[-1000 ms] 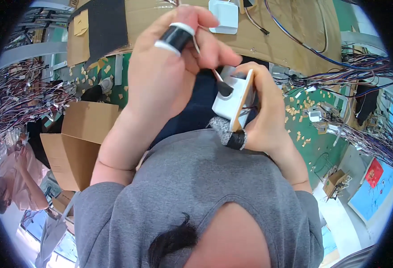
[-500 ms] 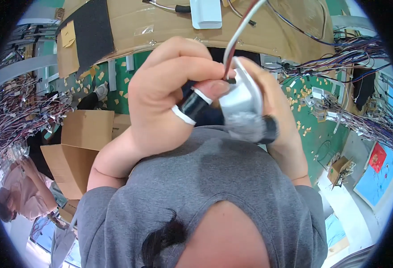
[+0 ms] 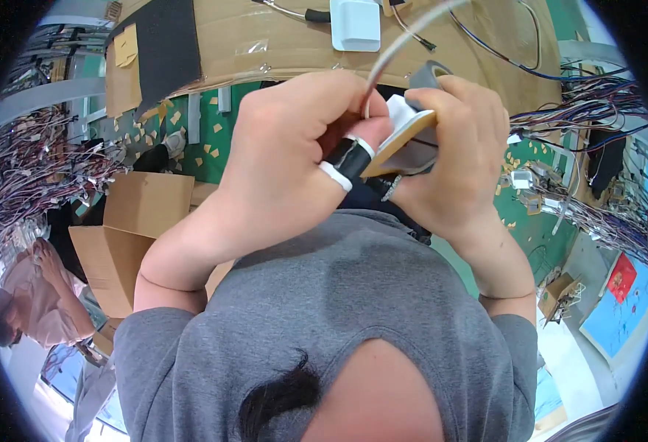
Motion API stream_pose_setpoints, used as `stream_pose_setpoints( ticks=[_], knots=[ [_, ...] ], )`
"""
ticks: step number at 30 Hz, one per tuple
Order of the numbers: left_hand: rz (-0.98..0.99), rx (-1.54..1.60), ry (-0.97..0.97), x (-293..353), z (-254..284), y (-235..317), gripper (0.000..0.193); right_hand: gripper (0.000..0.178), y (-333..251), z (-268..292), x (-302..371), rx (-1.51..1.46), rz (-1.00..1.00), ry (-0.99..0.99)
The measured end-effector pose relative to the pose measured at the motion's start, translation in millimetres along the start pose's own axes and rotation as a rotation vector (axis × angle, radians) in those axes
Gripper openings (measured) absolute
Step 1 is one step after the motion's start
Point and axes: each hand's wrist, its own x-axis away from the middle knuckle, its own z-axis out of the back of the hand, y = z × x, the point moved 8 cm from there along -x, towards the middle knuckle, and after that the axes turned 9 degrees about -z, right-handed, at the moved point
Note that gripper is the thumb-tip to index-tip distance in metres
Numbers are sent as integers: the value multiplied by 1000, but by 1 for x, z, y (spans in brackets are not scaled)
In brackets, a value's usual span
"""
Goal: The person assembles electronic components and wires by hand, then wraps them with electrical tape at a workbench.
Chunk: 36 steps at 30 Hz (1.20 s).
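Note:
My left hand [image 3: 294,140] is closed, its thumb and fingers pinching a grey-white cable [image 3: 405,40] where it meets a small white plastic piece [image 3: 398,116]. Black tape with white edges wraps my left thumb. A tan, flat layer [image 3: 406,141] shows along the white piece's edge. My right hand [image 3: 471,147] curls around the piece's other side, thumb below and fingers above. A grey ring, like a tape roll [image 3: 428,74], sits against its fingers. The palm side of the right hand is hidden.
A cardboard-covered table [image 3: 280,37] lies ahead, with a white plastic housing [image 3: 356,28], loose cables and a black sheet [image 3: 168,48]. Wire bundles hang at left [image 3: 44,166] and right [image 3: 589,118]. An open cardboard box [image 3: 110,258] stands at left, near another person [image 3: 44,295].
The white piece has turned, so its tan layer now shows and the black end has gone from sight. My right hand has moved around it, and the grey ring has come into view.

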Motion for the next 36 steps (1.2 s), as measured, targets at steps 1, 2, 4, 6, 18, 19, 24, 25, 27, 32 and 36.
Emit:
stream_pose_setpoints(
  ticks=[1, 2, 4, 6, 18, 19, 24, 25, 27, 32, 36],
  knots=[
    [-95, -11, 9, -1, 0, 7, 14, 53, -1, 3, 0, -4, 13, 49],
    [7, 166, 33, 0, 0, -1, 18, 53, -4, 5, 1, -1, 13, 50],
    [-107, 294, 29, -4, 0, -2, 13, 52, 17, -11, 9, -534, -428, -191],
    [-61, 662, 26, -3, -6, -12, 10, 52, 19, -31, 19, -949, -672, -368],
    [64, 148, 91, 2, 3, -15, 24, 61, 2, -11, 12, -24, -162, -13],
    [66, 148, 91, 1, 5, -18, 24, 61, 1, -10, 13, -26, -162, -16],
    [196, 904, -52, -10, -6, -47, 25, 22, 19, -41, 21, -1047, -695, -463],
    [207, 950, -1, -10, -4, -50, 29, 13, 24, -41, 20, -982, -775, -424],
    [278, 843, 30, -7, -6, -55, 32, 9, 24, -36, 18, -697, -626, -436],
    [232, 723, 189, 18, -1, -38, 38, 14, 25, -25, 15, -458, -476, -150],
    [169, 464, 301, 24, -6, -35, 31, 14, 7, -23, 14, -349, -247, -163]
  ],
)
